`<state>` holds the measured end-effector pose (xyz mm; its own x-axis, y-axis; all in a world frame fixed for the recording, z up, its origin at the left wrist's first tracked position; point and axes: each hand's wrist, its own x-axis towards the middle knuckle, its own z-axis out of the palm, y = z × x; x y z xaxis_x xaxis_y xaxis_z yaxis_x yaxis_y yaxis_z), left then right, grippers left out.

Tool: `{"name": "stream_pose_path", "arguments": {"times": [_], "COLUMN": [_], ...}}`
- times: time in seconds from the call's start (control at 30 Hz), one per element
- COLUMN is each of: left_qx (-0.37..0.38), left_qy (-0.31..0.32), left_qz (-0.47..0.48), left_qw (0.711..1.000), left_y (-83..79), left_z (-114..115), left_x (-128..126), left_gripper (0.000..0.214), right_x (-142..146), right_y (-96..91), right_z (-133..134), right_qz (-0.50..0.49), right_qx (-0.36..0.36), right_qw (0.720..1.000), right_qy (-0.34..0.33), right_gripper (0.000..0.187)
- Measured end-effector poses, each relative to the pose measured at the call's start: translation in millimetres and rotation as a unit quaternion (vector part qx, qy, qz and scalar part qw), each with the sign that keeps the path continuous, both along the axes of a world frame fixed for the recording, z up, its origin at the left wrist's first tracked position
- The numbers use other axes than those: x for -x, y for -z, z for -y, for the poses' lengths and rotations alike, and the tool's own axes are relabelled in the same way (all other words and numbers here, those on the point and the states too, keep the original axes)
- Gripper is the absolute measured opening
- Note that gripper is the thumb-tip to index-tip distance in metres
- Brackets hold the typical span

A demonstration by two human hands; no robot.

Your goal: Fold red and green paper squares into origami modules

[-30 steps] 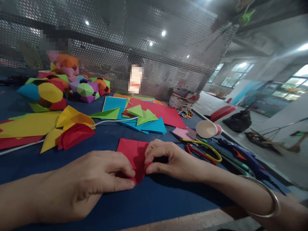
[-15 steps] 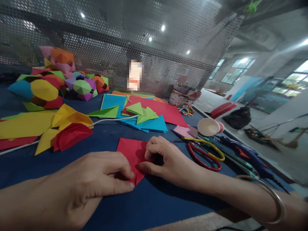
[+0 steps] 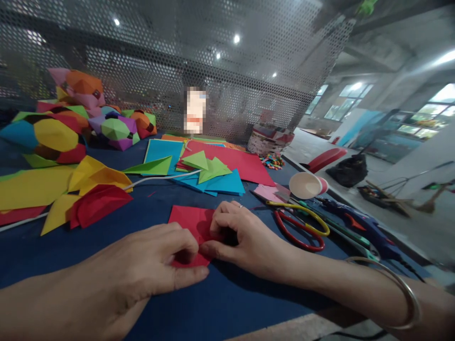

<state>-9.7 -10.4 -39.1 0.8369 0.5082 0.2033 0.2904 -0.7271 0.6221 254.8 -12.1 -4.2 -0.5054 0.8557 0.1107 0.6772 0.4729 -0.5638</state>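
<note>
A red sheet of folding paper (image 3: 188,217) lies on the blue tabletop between my hands, with creases and a fold near its middle. My left hand (image 3: 152,260) bears on the paper's near left part, fingers curled and the thumb along the near edge. At the paper's right side, my right hand (image 3: 241,232) has its fingers bent and its thumb pressed on the red surface. Both hands partly cover the sheet. Scissors (image 3: 300,229) with one red and one yellow handle lie right of my right hand.
Folded yellow pieces (image 3: 95,175) and a red one (image 3: 101,203) lie left, near colourful paper balls (image 3: 57,135). Coloured sheets (image 3: 231,161) and a white cable (image 3: 159,178) are behind. A paper cup (image 3: 305,185) and a blue glue gun (image 3: 355,225) are right.
My left thumb has slid right along the paper's near edge, and the near corner now looks folded inward. My right hand keeps its grip. The view has shifted slightly.
</note>
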Motion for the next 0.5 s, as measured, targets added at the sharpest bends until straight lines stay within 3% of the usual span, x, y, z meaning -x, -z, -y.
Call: {"name": "stream_pose_path", "arguments": {"times": [0.13, 0.3, 0.5], "left_qx": [0.029, 0.054, 0.027], "left_qy": [-0.096, -0.177, -0.194], "left_qz": [0.039, 0.053, 0.038], "left_qw": [0.994, 0.981, 0.980], "left_y": [7.0, 8.5, 3.0], "left_z": [1.1, -3.4, 2.5], "left_x": [-9.4, -23.5, -22.2], "left_gripper": [0.016, 0.025, 0.020], "right_x": [0.3, -1.9, -10.8], "right_y": [0.4, -2.6, -6.4], "right_z": [-0.4, -5.4, -12.6], "right_qz": [0.007, 0.022, 0.015], "right_qx": [0.004, 0.028, 0.030], "right_qw": [1.000, 0.999, 0.998], "right_qy": [0.009, 0.039, 0.051], "right_gripper": [0.042, 0.047, 0.044]}}
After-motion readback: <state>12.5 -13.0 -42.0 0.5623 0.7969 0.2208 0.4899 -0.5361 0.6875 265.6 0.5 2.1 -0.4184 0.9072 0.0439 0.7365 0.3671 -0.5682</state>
